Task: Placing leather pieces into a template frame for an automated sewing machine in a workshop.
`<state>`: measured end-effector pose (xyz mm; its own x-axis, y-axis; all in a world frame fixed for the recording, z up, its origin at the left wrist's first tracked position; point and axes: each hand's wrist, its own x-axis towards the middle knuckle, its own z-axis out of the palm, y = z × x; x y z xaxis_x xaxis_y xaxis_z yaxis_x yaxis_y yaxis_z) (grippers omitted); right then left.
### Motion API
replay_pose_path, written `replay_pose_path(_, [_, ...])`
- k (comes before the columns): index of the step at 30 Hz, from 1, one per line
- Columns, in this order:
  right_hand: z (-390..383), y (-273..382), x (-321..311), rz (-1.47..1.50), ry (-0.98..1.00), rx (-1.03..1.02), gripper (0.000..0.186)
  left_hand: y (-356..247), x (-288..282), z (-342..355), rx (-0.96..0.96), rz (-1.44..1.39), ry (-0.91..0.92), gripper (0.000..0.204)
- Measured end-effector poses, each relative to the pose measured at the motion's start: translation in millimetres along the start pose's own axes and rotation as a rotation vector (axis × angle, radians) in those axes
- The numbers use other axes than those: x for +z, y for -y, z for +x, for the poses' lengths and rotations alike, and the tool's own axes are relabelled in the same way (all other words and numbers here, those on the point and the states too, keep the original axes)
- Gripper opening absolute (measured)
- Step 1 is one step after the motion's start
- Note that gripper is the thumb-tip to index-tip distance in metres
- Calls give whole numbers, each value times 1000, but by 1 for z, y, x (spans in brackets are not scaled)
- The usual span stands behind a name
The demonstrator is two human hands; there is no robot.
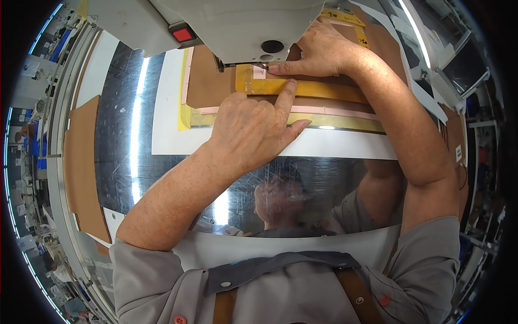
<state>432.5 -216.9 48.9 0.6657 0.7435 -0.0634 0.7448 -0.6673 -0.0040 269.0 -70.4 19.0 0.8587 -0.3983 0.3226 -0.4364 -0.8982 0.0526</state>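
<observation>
Under the head of a sewing machine point(232, 29) lies a brown sheet point(208, 81), with a yellow frame-like strip point(329, 90) on top. My left hand point(248, 127) rests at the near side of that strip. Its index finger is stretched out and touches the yellow edge, the thumb points right, and the other fingers are bent under. Farther back, my right hand point(324, 51) lies over the brown sheet, thumb stretched toward the needle area point(264, 66). The machine head partly covers its fingers. Pink strips point(345, 112) run along the brown sheet's near edge.
A white sheet point(334, 144) lies beneath the layers on a scratched, shiny metal table point(116, 135). At the left, a brown board point(81, 167) stands by a rail. A red switch point(183, 34) sits on the machine's arm. Shelves and work stations fill the far left.
</observation>
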Motion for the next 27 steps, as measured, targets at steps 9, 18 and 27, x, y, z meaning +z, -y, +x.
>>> replay_pose_path(9, [-2, 0, -23, 51, 129, 42, 105, -3, -10, 6, -122, -29, 139, 74])
replay_pose_path(18, [-4, 4, -26, 28, 174, 46, 101, 1, -11, 11, -146, -95, 169, 75])
replay_pose_path(27, [1, -5, -15, 49, 105, 9, 93, 1, -11, 12, -161, -109, 184, 72])
